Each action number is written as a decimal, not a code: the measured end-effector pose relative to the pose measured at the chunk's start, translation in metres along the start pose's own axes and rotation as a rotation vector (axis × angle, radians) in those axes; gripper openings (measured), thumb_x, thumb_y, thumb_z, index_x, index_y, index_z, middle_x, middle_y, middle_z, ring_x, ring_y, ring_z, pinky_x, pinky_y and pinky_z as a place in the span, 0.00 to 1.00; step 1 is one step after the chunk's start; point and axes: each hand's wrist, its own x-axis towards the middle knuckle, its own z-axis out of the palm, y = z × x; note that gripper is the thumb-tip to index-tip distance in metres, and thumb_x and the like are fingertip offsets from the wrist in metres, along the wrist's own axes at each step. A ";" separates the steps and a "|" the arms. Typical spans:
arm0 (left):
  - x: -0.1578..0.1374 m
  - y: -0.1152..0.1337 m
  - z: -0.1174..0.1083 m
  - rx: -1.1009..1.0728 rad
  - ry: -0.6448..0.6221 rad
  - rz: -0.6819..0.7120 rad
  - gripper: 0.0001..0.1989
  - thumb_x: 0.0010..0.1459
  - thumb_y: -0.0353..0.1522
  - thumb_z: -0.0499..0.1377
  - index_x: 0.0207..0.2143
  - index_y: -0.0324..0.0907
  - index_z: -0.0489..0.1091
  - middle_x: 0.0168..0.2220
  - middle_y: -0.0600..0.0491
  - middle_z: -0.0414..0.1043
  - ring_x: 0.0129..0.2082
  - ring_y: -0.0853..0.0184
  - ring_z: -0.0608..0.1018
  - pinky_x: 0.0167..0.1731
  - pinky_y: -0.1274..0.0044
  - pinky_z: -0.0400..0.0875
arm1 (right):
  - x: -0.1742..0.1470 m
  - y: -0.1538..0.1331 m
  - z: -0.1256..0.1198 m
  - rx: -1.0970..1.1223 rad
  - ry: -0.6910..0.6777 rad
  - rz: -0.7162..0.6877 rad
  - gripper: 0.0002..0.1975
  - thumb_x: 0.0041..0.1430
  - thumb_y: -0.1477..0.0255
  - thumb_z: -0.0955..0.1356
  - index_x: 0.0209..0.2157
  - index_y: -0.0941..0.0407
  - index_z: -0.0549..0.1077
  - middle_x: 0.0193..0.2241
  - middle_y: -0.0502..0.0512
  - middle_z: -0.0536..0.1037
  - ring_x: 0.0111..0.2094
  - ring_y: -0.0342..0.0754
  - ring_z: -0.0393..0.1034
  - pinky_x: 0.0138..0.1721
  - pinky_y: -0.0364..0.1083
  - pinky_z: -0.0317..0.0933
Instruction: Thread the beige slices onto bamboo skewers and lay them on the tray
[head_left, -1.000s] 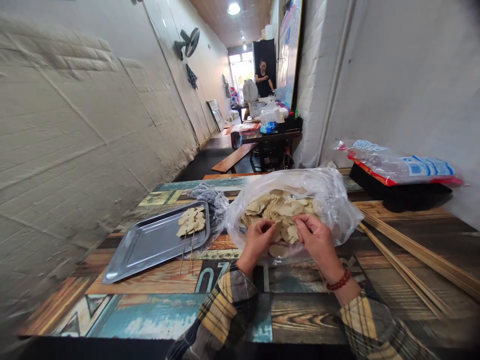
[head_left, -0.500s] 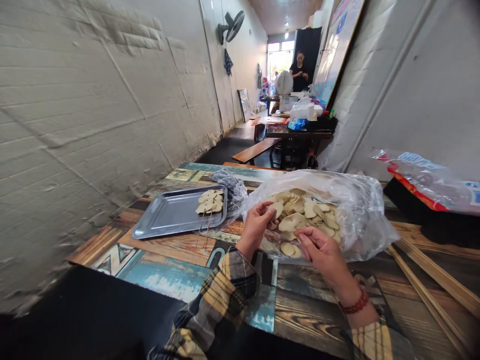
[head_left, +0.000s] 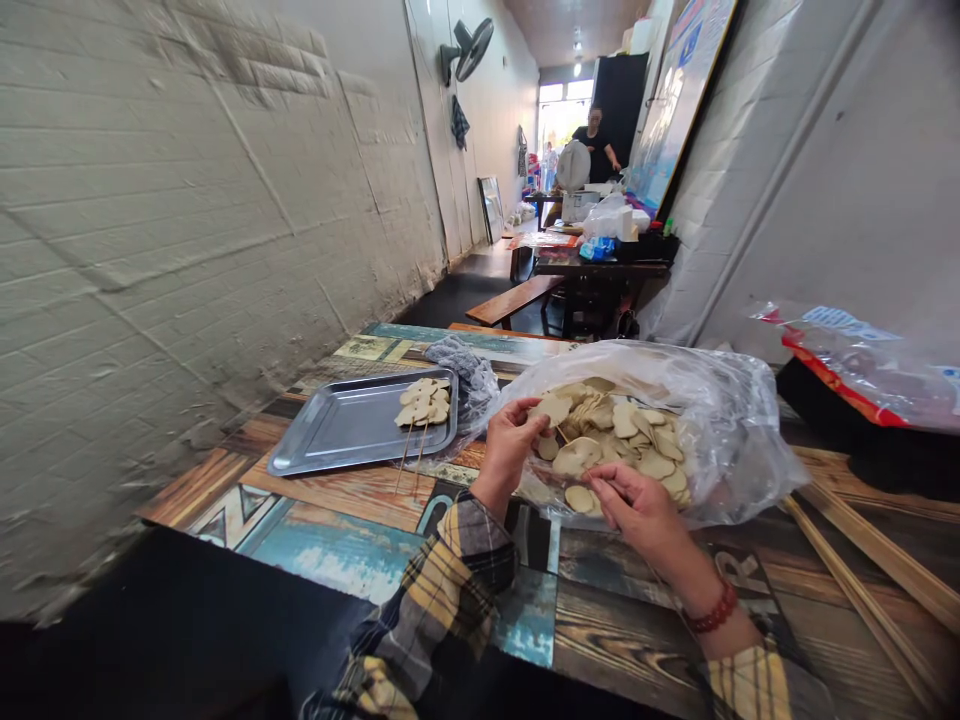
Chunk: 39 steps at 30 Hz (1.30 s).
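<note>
Patchwork tabletop (head_left: 322, 535); left hand (head_left: 510, 440) with slice (head_left: 554, 410); right hand (head_left: 642, 506) apparently with skewer (head_left: 562, 434)

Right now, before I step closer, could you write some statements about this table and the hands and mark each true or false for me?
1. The left hand holds a slice. True.
2. The tray holds skewered slices. True.
3. Those skewered slices lie at the tray's left end. False: they lie at its right end.
4. The tray is left of the clear bag. True.
5. A bracelet circles the left wrist. False: the bracelet circles the right wrist.
</note>
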 end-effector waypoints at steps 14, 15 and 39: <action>0.002 0.003 -0.001 0.011 0.065 0.082 0.15 0.38 0.31 0.69 0.33 0.40 0.77 0.25 0.58 0.73 0.24 0.73 0.69 0.26 0.80 0.60 | -0.001 0.018 -0.002 -0.050 -0.025 0.009 0.15 0.63 0.57 0.68 0.35 0.54 0.79 0.15 0.48 0.71 0.17 0.47 0.63 0.21 0.46 0.55; 0.001 0.003 -0.001 0.011 0.068 0.088 0.14 0.38 0.31 0.69 0.33 0.40 0.77 0.26 0.58 0.74 0.25 0.73 0.69 0.27 0.80 0.60 | -0.001 0.018 -0.002 -0.055 -0.032 0.007 0.16 0.63 0.57 0.68 0.36 0.54 0.79 0.15 0.48 0.70 0.17 0.46 0.63 0.21 0.46 0.55; 0.003 -0.005 -0.003 0.093 0.010 0.157 0.13 0.42 0.31 0.69 0.34 0.40 0.79 0.32 0.53 0.79 0.31 0.68 0.76 0.34 0.78 0.68 | 0.002 0.011 0.002 -0.089 0.011 -0.002 0.16 0.62 0.58 0.66 0.34 0.55 0.78 0.17 0.47 0.71 0.17 0.44 0.63 0.20 0.43 0.56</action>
